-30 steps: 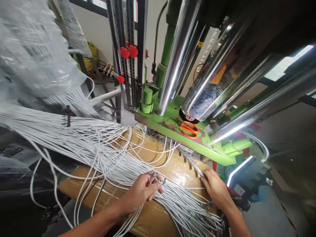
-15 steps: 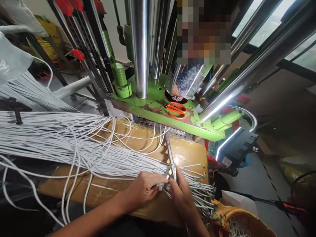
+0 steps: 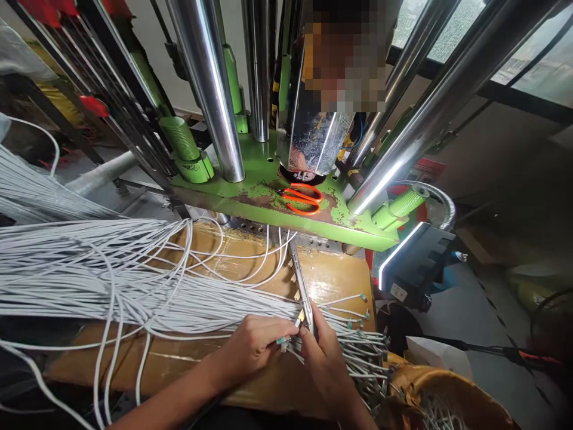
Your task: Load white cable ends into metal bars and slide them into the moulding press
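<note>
My left hand (image 3: 253, 349) is closed, thumb and fingers pinching a cable end (image 3: 283, 341) with a small teal tip. It meets the near end of a narrow metal bar (image 3: 301, 280), which has several small pale yellow pieces along its left edge. My right hand (image 3: 329, 361) is closed around that near end, thumb and fingers on either side. Under and beside both hands runs a thick bundle of white cables (image 3: 215, 301). Its teal-tipped ends (image 3: 358, 340) fan out to the right of my right hand. Exactly where the fingertips meet is partly hidden.
Behind the brown-covered work surface (image 3: 331, 280) stands a green machine base (image 3: 264, 200) with steel columns (image 3: 208, 89). Orange-handled scissors (image 3: 303, 199) lie on it. A lit black box (image 3: 412, 263) is at the right. An orange-brown sack (image 3: 452, 397) holds white pieces at lower right.
The view has shifted, so the machine and cables sit further left. Both hands stay at the near end of the metal bar, with only slight finger movement.
</note>
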Action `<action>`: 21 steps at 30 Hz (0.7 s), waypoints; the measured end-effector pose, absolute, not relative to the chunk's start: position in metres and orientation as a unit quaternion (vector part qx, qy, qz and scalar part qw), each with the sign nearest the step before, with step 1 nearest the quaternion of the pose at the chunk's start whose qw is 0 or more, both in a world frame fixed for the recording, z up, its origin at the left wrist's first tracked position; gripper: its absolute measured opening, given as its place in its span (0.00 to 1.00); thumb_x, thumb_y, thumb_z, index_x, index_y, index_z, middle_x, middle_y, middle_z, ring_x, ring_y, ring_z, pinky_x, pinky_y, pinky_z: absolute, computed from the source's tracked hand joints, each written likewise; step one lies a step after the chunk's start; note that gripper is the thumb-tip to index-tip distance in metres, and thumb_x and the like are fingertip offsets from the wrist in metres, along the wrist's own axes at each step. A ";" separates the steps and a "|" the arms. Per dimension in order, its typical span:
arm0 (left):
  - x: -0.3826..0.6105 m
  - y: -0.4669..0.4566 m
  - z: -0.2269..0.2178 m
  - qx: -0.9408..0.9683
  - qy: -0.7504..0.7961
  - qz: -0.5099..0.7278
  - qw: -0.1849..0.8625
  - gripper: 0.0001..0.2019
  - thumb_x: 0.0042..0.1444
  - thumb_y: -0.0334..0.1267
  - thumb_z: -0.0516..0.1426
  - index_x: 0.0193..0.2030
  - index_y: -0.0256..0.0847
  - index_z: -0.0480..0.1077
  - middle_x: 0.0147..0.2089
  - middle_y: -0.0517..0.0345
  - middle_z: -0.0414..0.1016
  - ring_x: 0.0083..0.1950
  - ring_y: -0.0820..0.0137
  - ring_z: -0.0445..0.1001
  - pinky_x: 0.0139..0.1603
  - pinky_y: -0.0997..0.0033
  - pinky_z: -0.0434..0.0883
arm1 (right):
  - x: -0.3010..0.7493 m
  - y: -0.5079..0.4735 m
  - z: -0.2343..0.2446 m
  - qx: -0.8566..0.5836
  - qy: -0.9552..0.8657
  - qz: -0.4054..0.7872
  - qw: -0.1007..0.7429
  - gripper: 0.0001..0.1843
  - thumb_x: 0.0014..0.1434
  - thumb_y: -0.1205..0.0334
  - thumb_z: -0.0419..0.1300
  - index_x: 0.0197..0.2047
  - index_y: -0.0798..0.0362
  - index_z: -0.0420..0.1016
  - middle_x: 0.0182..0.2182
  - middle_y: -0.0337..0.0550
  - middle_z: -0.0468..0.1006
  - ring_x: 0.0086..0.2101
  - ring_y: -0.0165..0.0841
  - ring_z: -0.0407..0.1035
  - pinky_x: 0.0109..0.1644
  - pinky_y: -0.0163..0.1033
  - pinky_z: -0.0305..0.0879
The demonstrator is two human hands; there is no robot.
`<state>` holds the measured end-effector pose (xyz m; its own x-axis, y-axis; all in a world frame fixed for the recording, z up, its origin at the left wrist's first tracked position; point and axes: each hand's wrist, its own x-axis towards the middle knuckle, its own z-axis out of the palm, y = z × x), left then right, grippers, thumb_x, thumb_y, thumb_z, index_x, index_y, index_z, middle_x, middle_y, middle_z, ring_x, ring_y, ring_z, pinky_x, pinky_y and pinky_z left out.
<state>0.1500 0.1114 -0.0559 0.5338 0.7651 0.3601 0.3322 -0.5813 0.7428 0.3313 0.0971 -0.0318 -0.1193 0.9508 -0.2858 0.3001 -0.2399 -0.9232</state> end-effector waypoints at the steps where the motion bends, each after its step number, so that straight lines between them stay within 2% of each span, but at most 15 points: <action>1: 0.150 0.112 -0.055 0.819 0.334 0.350 0.310 0.23 0.50 0.20 0.47 0.48 0.39 0.74 0.44 0.52 0.81 0.46 0.66 0.80 0.46 0.71 0.74 | 0.331 0.097 -0.032 -0.583 -0.533 0.529 0.311 0.27 0.64 0.55 0.51 0.66 0.49 0.58 0.59 0.45 0.68 0.59 0.39 0.61 0.65 0.48 0.55; 5: 0.151 0.113 -0.054 0.816 0.329 0.359 0.311 0.23 0.51 0.20 0.48 0.49 0.40 0.74 0.44 0.52 0.81 0.45 0.66 0.80 0.46 0.72 0.75 | 0.331 0.097 -0.032 -0.575 -0.532 0.531 0.323 0.27 0.65 0.57 0.51 0.66 0.48 0.57 0.62 0.45 0.66 0.62 0.38 0.57 0.67 0.49 0.50; 9: 0.151 0.113 -0.055 0.816 0.329 0.359 0.312 0.20 0.53 0.22 0.50 0.49 0.39 0.74 0.44 0.51 0.81 0.45 0.66 0.80 0.46 0.72 0.74 | 0.331 0.097 -0.033 -0.570 -0.532 0.530 0.334 0.27 0.65 0.57 0.52 0.66 0.47 0.57 0.62 0.43 0.66 0.61 0.39 0.59 0.67 0.50 0.51; 14: 0.150 0.112 -0.057 0.817 0.332 0.357 0.307 0.20 0.53 0.21 0.49 0.48 0.39 0.74 0.44 0.52 0.81 0.45 0.66 0.80 0.45 0.73 0.74 | 0.331 0.096 -0.035 -0.580 -0.535 0.523 0.323 0.28 0.65 0.57 0.51 0.67 0.49 0.55 0.62 0.46 0.66 0.63 0.39 0.56 0.68 0.51 0.49; 21: 0.149 0.112 -0.059 0.817 0.332 0.342 0.324 0.20 0.54 0.22 0.49 0.50 0.41 0.73 0.45 0.52 0.81 0.46 0.66 0.79 0.46 0.71 0.73 | 0.331 0.095 -0.043 -0.578 -0.547 0.512 0.322 0.29 0.64 0.61 0.49 0.68 0.52 0.53 0.65 0.46 0.61 0.64 0.37 0.54 0.69 0.47 0.46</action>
<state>0.1488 0.1115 -0.0587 0.5459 0.7640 0.3440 0.3208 -0.5699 0.7565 0.3305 0.0948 -0.0430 -0.1241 0.9628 -0.2401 0.3034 -0.1935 -0.9330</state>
